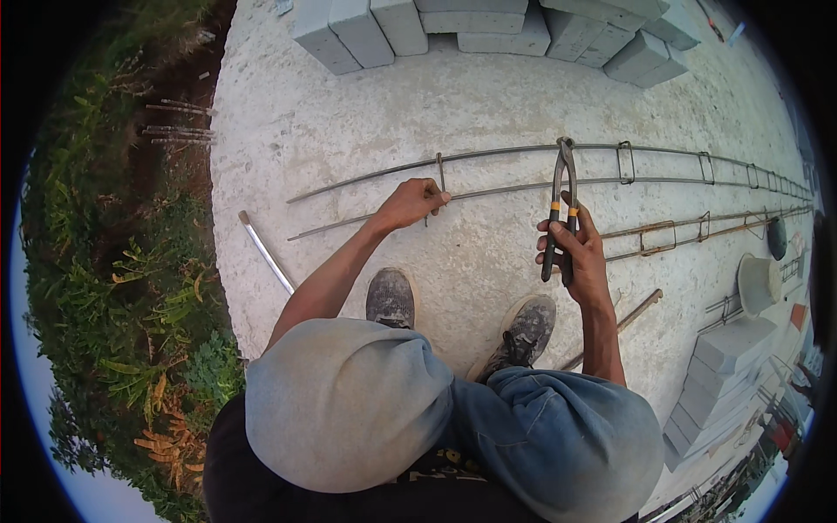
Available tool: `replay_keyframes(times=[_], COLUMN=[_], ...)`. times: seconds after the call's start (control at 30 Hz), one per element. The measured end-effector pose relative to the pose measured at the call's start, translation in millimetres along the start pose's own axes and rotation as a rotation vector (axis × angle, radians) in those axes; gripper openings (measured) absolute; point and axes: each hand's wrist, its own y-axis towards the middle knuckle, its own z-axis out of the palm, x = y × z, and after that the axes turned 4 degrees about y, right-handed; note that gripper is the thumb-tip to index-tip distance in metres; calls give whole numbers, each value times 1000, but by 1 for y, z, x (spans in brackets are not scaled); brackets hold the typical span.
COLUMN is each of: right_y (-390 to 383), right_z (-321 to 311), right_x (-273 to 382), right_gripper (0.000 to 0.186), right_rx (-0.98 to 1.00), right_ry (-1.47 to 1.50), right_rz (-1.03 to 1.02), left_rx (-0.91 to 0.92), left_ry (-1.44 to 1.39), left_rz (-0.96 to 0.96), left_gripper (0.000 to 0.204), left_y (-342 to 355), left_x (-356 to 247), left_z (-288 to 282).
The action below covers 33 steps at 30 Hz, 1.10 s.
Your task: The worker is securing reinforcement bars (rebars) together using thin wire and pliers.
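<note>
My left hand (410,202) is closed in a pinch on a small steel stirrup (440,170) where it crosses the nearer of two long rebars (497,155) lying on the concrete. My right hand (580,244) grips black-and-yellow handled nippers (567,183), jaws raised at the farther rebar. Several more rectangular stirrups (626,164) sit along these bars toward the right. A rusty rebar frame (658,235) lies nearer me, to the right of the nippers.
Grey blocks (349,30) are stacked beyond the rebars, with another stack (724,366) at lower right. The slab edge (218,174) drops to plants on the left. A metal tube (266,253), a rusty bar (636,314) and a pale basin (754,283) lie around my feet and rightward.
</note>
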Motion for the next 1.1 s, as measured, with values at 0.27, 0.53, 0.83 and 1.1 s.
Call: replay_keyframes(times=[0.27, 0.53, 0.83, 1.1], right_y=[75, 92, 67, -66], right_z=[45, 60, 38, -26], right_x=[-52, -47, -68, -99], right_gripper=[36, 44, 55, 46], right_rx=[-49, 126, 66, -99], right_ry=[-26, -289, -917, -1209], right_rz=[88, 225, -295, -273], left_rx=[-25, -28, -29, 18], left_ry=[8, -81, -32, -99], left_rz=[29, 22, 94, 83], left_gripper=[41, 36, 37, 36], left_y=[7, -1, 6, 10], left_x=[-11, 2, 20, 6], left_z=[4, 7, 8, 15])
